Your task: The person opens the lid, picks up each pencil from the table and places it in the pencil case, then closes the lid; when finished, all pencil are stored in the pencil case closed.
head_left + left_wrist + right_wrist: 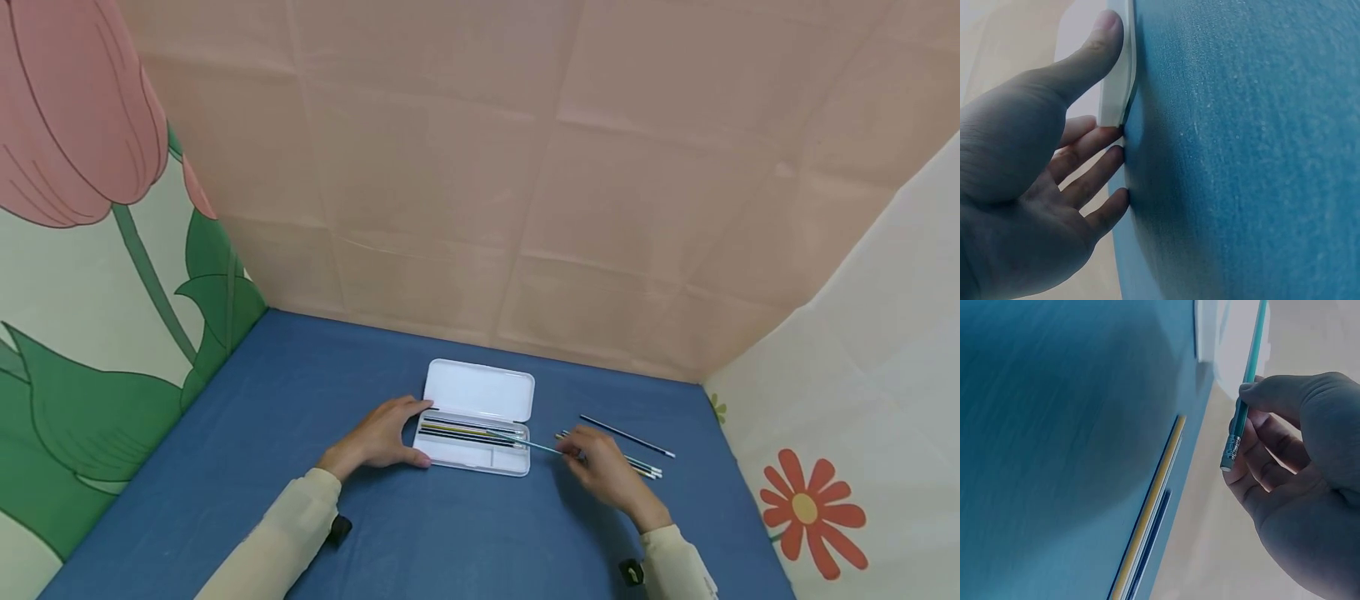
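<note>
A white pencil case [457, 452] lies on the blue table with its lid [480, 388] folded back. Several pencils [468, 432] lie lengthwise in its tray, dark ones and a yellow one among them. My left hand [384, 435] holds the case at its left end, thumb near the front corner and fingers toward the hinge. Between thumb and fingers, my right hand [606, 473] pinches a light teal pencil [1254, 353] near its eraser end. That pencil points left, its far end over the pencils in the tray.
A dark pencil [628, 436] lies alone on the blue table [480, 533], right of the case. Several more pencils [647, 469] lie together partly behind the right hand; a yellow one [1154, 500] shows in the right wrist view. Cloth walls stand behind and at both sides.
</note>
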Demonstrator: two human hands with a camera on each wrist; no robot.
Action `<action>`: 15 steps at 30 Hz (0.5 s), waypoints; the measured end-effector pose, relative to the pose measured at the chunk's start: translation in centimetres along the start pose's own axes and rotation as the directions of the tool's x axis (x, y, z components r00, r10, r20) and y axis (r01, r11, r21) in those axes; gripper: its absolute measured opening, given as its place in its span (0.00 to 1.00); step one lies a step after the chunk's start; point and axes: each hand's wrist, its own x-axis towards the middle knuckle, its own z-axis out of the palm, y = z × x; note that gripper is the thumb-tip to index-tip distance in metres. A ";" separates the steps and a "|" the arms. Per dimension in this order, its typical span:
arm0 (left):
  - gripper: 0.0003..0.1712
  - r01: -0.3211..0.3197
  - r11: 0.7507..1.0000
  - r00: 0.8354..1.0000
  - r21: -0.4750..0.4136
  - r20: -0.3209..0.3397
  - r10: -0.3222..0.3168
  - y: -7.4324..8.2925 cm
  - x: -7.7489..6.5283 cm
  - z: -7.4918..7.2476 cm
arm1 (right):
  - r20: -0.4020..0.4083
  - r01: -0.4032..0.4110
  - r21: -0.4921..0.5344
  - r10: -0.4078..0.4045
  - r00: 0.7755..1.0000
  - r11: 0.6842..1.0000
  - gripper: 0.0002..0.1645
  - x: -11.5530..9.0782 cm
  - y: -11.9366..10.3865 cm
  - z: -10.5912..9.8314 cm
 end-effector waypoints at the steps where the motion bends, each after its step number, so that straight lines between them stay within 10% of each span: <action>1: 0.59 0.002 1.000 1.000 -0.003 0.001 -0.002 0.0 0.0 0.0 | 0.010 0.009 -0.002 -0.009 1.000 1.000 0.13 0.3 -0.3 0.2; 15: 0.59 -0.009 1.000 1.000 0.001 -0.001 0.009 0.0 0.0 -0.1 | 0.092 0.072 0.049 -0.077 0.993 0.996 0.13 4.7 -3.1 3.0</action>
